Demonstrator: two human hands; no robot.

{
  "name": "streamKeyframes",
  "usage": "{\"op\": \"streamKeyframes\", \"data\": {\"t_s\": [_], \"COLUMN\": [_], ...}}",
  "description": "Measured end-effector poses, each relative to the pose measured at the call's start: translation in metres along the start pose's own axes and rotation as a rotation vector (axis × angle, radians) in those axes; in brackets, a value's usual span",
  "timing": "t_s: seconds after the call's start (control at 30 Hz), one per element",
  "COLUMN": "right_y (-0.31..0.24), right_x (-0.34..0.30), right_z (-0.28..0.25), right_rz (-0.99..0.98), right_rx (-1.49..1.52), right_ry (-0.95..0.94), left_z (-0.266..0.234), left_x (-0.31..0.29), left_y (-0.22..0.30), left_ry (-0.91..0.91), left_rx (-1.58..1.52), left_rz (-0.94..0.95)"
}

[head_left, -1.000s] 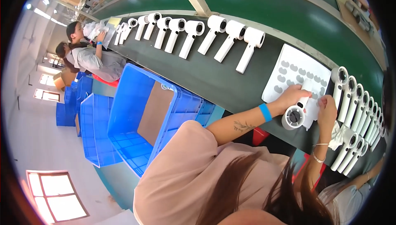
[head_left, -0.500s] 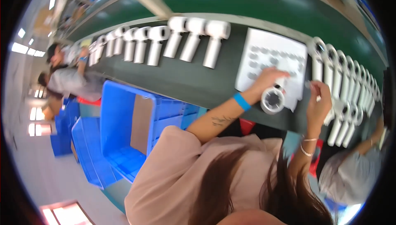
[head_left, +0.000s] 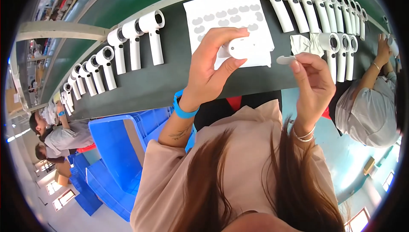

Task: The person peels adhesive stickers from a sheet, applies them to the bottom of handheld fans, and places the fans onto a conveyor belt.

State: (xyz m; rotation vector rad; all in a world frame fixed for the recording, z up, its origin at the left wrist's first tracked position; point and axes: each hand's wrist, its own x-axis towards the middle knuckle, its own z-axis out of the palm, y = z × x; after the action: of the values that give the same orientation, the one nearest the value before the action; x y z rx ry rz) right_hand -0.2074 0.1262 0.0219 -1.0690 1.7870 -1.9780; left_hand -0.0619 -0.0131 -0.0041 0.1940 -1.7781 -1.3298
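Note:
My left hand (head_left: 206,68) is wrapped round a white handheld fan (head_left: 243,48), whose rounded white end faces me; the fan's other parts are hidden. Between the thumb and fingers of my right hand (head_left: 314,78) is a small, pale, kidney-shaped sticker (head_left: 284,60), held a short way right of the fan. Behind both hands a white sheet (head_left: 194,8) lies on the dark worktable (head_left: 170,76). Several grey stickers (head_left: 221,14) of the same shape sit in rows on it, some hidden by my left hand.
White handheld fans stand in rows along the table, at left (head_left: 135,47) and right (head_left: 307,6). Beside the right row lies a crumpled white cloth (head_left: 300,44). Blue crates (head_left: 113,147) stand below the table at left. Co-workers sit at left (head_left: 70,136) and right (head_left: 366,108).
My left hand has turned the fan so its white end faces me instead of the round grille. The right hand has brought the sticker nearer to the fan. My view has shifted.

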Motion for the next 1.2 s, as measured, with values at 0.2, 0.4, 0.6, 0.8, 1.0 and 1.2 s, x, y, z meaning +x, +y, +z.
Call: {"op": "streamKeyframes", "data": {"t_s": [0.2,0.4,0.6,0.8,1.0,1.2], "right_y": [-0.009,-0.007,-0.013,-0.019,-0.018,-0.009], "right_x": [-0.009,-0.010,-0.015,-0.012,-0.014,-0.013], "right_z": [0.018,0.020,0.022,0.022,0.023,0.029], "right_rz": [0.109,-0.241,0.028,-0.241,0.029,0.195], "right_rx": [0.143,-0.048,0.050,-0.121,0.014,0.275], "right_ry": [-0.182,-0.219,-0.203,-0.287,-0.295,-0.275], "left_z": [-0.002,-0.004,-0.002,0.003,0.004,0.001], "left_x": [-0.024,-0.026,-0.031,-0.037,-0.038,-0.039], "left_y": [0.004,0.014,0.029,0.034,0.037,0.041], "left_ry": [-0.015,0.011,0.080,0.076,0.127,0.105], "left_rx": [0.271,0.380,0.532,0.288,0.091,-0.147], "left_rz": [-0.042,0.026,-0.027,-0.183,-0.270,-0.399]}}
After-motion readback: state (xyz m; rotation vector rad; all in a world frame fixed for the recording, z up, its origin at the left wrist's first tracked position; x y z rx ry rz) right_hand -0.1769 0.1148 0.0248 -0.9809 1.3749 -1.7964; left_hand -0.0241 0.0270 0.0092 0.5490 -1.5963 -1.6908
